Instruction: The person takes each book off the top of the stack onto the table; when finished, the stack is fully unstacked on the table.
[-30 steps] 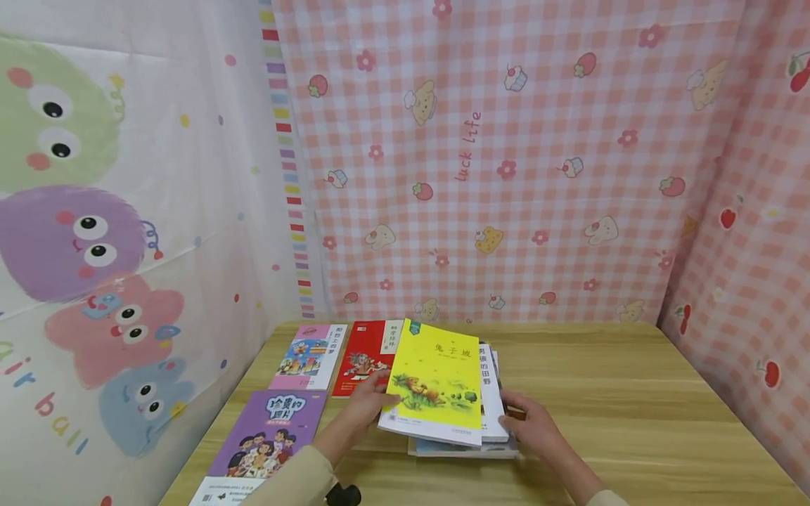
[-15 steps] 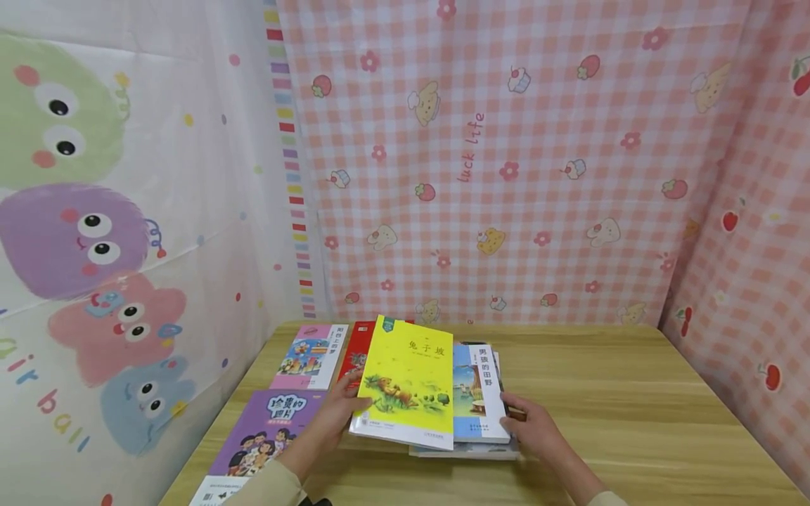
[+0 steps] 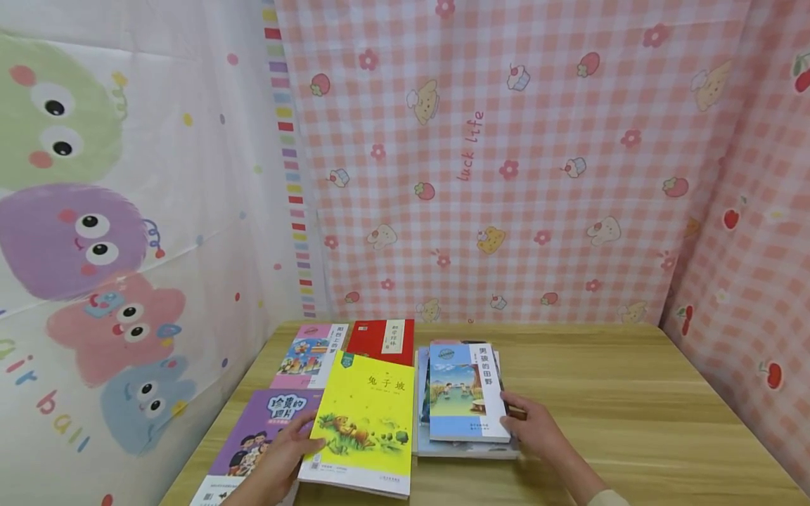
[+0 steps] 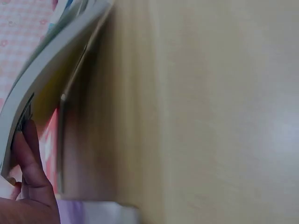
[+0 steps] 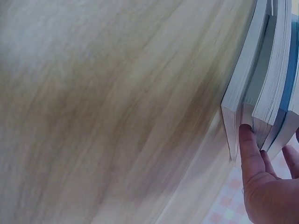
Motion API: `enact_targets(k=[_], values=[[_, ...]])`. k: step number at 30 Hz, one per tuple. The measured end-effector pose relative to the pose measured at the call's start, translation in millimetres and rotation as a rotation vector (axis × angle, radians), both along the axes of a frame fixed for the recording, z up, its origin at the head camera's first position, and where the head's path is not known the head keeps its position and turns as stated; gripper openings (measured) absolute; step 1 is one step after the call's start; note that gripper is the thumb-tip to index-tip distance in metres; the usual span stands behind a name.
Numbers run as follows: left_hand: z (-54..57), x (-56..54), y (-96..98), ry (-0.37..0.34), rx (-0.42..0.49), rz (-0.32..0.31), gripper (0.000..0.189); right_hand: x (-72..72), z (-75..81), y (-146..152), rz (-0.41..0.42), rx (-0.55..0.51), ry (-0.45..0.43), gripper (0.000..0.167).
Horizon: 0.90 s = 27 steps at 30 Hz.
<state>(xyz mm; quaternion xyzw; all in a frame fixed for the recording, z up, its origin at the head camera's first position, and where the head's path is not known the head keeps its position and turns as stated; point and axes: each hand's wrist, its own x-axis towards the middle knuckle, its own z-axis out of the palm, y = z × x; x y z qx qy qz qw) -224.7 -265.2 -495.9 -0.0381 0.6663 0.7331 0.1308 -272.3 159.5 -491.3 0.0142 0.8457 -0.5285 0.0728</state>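
My left hand (image 3: 285, 450) pinches the left edge of a yellow storybook (image 3: 363, 422), thumb on the cover, fingers underneath. The left wrist view shows the book (image 4: 35, 74) raised above the table and bowed, with the fingers (image 4: 30, 161) against its underside. At centre lies a stack of books, topped by a blue-and-white book (image 3: 465, 393) with a lake scene. Beside it, my right hand (image 3: 538, 429) touches the stack's right side. In the right wrist view its fingertips (image 5: 247, 135) rest at the page edges of the stacked books (image 5: 273, 88).
On the wooden table (image 3: 601, 393), a pink-and-white book (image 3: 306, 355) and a red book (image 3: 380, 341) lie at the back left. A purple book (image 3: 253, 422) lies in front of them, with a white book cover (image 3: 211, 492) near the front edge. Patterned cloths (image 3: 506, 176) hang behind and at the sides.
My left hand has carried the yellow book leftward and toward me, off the stack, uncovering the blue-and-white book and most of the red one's upper part. The right hand has stayed by the stack.
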Motion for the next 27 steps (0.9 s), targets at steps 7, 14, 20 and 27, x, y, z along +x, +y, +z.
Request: enact_targets(k=[7,14,20,27], values=[[-7.9,17.2,-32.0,-0.077,-0.02,-0.109,0.078,1.0,2.9,-0.1,-0.001,0.01,-0.003,0.05],[-15.6,29.5,-32.0,-0.12,0.053,-0.175,0.079,0.5,1.9,0.7,0.009,0.019,-0.001,0.051],[-23.1,30.5,-22.5,-0.141,0.075,-0.158,0.078,1.2,3.1,0.5,0.009,0.016,-0.004,0.051],[-18.6,28.1,-16.0,-0.119,-0.215,-0.103,0.066,1.7,4.4,0.1,0.012,0.016,-0.007,0.051]])
